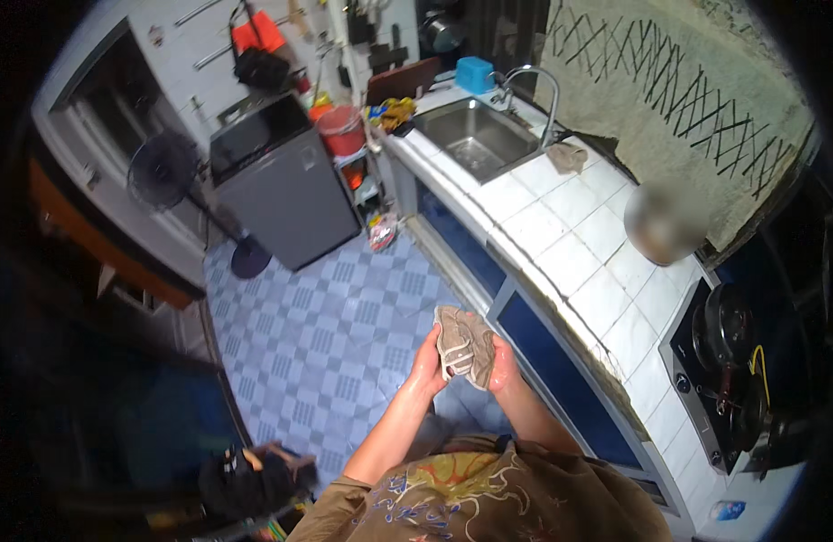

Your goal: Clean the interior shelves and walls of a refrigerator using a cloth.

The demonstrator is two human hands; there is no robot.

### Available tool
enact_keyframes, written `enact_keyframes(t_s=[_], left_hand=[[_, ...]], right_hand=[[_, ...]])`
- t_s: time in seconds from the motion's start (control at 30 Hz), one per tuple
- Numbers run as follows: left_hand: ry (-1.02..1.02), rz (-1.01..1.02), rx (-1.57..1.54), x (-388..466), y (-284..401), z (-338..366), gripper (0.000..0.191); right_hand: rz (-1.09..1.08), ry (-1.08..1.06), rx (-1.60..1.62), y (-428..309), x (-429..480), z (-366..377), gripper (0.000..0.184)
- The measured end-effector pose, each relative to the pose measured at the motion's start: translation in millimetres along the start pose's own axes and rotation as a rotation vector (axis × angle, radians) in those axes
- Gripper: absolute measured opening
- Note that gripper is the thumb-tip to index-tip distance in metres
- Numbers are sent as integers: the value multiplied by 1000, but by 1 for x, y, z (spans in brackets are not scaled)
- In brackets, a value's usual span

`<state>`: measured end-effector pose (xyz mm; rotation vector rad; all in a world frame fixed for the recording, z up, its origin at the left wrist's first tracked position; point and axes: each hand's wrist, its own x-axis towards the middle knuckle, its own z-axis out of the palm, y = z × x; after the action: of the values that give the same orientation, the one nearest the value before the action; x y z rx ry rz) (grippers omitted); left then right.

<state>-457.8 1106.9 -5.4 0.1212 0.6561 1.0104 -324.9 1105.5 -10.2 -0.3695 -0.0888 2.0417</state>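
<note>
A brown cloth (465, 345) with pale edging is bunched up in front of my body, above the floor. My left hand (428, 362) grips its left side, and my right hand (503, 366) has hold of its right side. Both hands look wet. Parts of the fingers are hidden behind the folds. To the right runs a white tiled counter (558, 237) with a stainless steel sink (480, 139) at its far end. Beside the faucet (550, 101) lies a second brownish cloth (566, 157), crumpled on the tiles.
A gas stove (694, 386) with a dark pan (728, 325) is at the right. Blue cabinet doors (565, 379) line the counter's front. Ahead stand a grey washing machine (287, 190), a pedestal fan (166, 173) and a red bucket (340, 132). Blue patterned tiles (321, 318) cover the floor.
</note>
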Motion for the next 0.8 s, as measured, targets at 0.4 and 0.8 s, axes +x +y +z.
enact_keyframes(t_s=[0.4, 0.8], left_hand=[[-228, -247, -94, 250, 183, 79, 43], [175, -171, 355, 450, 339, 139, 31]], right_hand=[[-243, -10, -196, -147, 207, 44, 47], [-762, 640, -1019, -328, 497, 64, 39]])
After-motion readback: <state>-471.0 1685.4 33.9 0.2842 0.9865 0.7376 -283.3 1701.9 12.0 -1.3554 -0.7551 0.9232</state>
